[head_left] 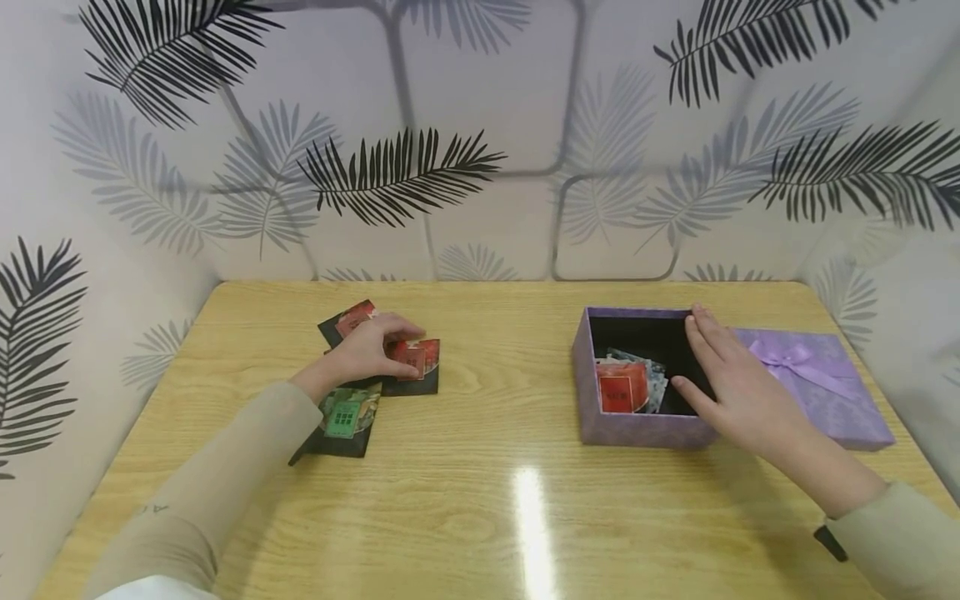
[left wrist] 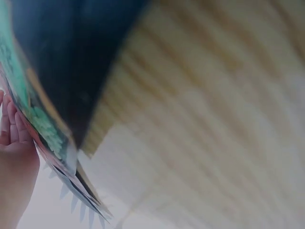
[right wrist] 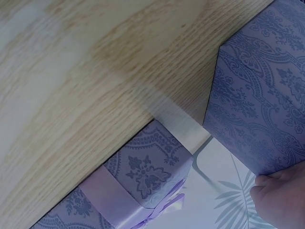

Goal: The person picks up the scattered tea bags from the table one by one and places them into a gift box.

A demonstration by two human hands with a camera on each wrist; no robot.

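Observation:
My left hand (head_left: 367, 346) bends over a flat black packet with a red label (head_left: 423, 358), thumb and fingers at its opposite edges. Another red-labelled packet (head_left: 348, 318) lies behind that hand, and a green-labelled packet (head_left: 345, 421) in front of it. In the left wrist view, the green-printed packet (left wrist: 40, 114) looms close, overlapping the left hand. My right hand (head_left: 738, 387) rests on the right wall of an open purple box (head_left: 645, 431), its fingers fairly straight and the thumb over the rim. Inside the box stand a red packet (head_left: 622, 387) and grey-blue patterned ones (head_left: 655, 385).
A purple patterned lid with a ribbon bow (head_left: 832, 387) lies right of the box, partly behind the right forearm. Everything sits on a wood-grain table (head_left: 480, 467). A leaf-printed curtain (head_left: 480, 217) rises along the table's back edge.

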